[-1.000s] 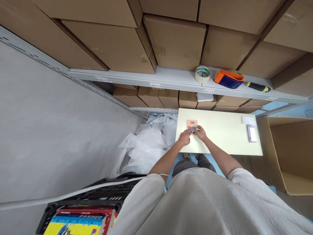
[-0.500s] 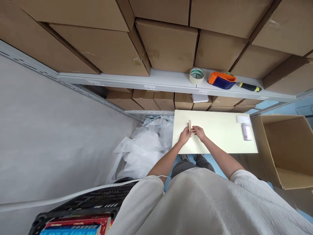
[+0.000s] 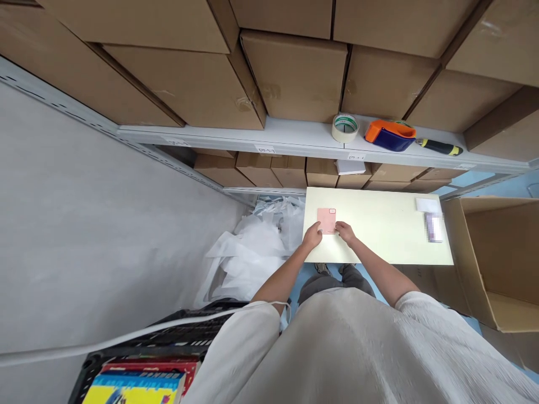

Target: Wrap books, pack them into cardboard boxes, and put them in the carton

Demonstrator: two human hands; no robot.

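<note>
A small pink book (image 3: 326, 221), or a book-like flat thing, faces up above the pale table (image 3: 379, 230); a red-outlined mark shows at its upper right corner. My left hand (image 3: 312, 236) grips its lower left edge, thumb on top. At the right edge, my right hand (image 3: 345, 231) has its fingers closed on the same book. Whether the book rests on the tabletop or hangs just above it, I cannot tell.
On the grey shelf (image 3: 303, 130) ahead lie a tape roll (image 3: 345, 128), an orange and blue tape dispenser (image 3: 389, 136) and a cutter (image 3: 440, 147). Cardboard boxes (image 3: 295, 73) fill the shelves. White plastic wrap (image 3: 252, 252), an open carton (image 3: 501, 264) and a black crate (image 3: 177, 342) stand around.
The pink book has turned from edge-on to face-up. My right hand has closed on its right edge; the left hand keeps hold. The view has shifted slightly.
</note>
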